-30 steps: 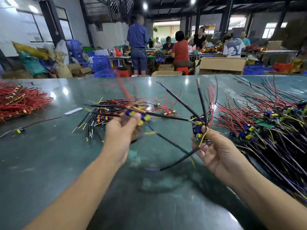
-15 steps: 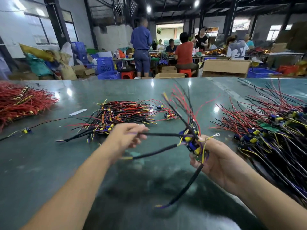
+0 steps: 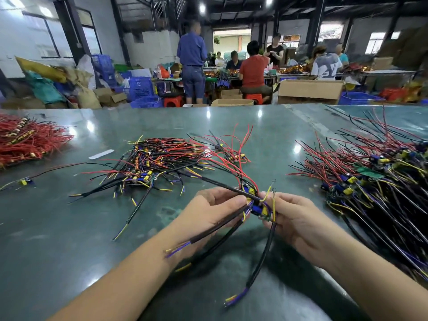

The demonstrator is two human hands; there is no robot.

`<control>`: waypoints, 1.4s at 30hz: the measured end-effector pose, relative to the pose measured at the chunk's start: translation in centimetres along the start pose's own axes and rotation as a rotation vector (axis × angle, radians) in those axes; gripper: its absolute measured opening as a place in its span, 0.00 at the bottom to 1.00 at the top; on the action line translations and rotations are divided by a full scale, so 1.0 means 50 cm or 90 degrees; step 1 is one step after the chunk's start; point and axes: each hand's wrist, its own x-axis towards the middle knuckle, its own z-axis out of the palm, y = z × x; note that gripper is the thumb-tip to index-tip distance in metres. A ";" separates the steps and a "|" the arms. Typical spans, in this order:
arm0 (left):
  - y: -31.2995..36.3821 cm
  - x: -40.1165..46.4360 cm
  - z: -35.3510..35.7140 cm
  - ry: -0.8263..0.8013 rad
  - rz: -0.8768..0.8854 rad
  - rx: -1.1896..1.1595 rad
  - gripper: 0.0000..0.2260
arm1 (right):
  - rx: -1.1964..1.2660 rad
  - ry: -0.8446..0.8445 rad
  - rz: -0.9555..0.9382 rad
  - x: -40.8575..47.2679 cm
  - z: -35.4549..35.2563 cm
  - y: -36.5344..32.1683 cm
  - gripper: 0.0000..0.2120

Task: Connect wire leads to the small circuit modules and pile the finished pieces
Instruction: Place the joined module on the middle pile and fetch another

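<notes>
- head view shows both hands meeting just above the green tabletop point(image 3: 58, 228), working one small bundle of circuit modules point(image 3: 256, 206) with their wire leads.
- left hand point(image 3: 215, 212) has a narrow grip: fingers curl round the black sleeved leads point(image 3: 220, 224) close to the modules, palm turned inward, forearm coming in from the lower left.
- right hand point(image 3: 294, 218) pinches the modules from the other side, thumb and fingertips closed on the blue and yellow parts; a yellow lead point(image 3: 266, 195) loops up between the two hands.
- the exact contact of a lead end with a module pad is too small to tell.
- to do this step well, i judge the right hand should keep the modules steady while the left feeds one lead at a time, holding it near its tip so it does not bend away.
- the thin red wires point(image 3: 231, 158) rising from the bundle run over the middle pile point(image 3: 157, 163), so a snag there seems likely; lifting the bundle free first would help.
- that middle pile lies beyond the hands; a larger pile point(image 3: 370, 177) lies to the right, well apart from a heap of red wires point(image 3: 25, 140) at far left.
- which pile is the finished one i cannot tell for sure.
</notes>
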 end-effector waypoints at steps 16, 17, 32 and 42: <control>-0.006 -0.005 0.011 0.011 -0.039 0.013 0.11 | -0.148 -0.029 -0.087 -0.010 -0.004 -0.015 0.17; -0.008 -0.005 0.008 0.000 -0.033 0.018 0.11 | -0.154 -0.028 -0.090 -0.010 -0.005 -0.014 0.16; -0.013 -0.002 0.004 0.008 -0.016 0.100 0.06 | -0.157 -0.123 -0.137 0.002 -0.014 0.000 0.06; -0.011 -0.003 -0.014 -0.044 -0.003 0.046 0.06 | -0.105 -0.154 -0.116 0.011 -0.026 0.011 0.05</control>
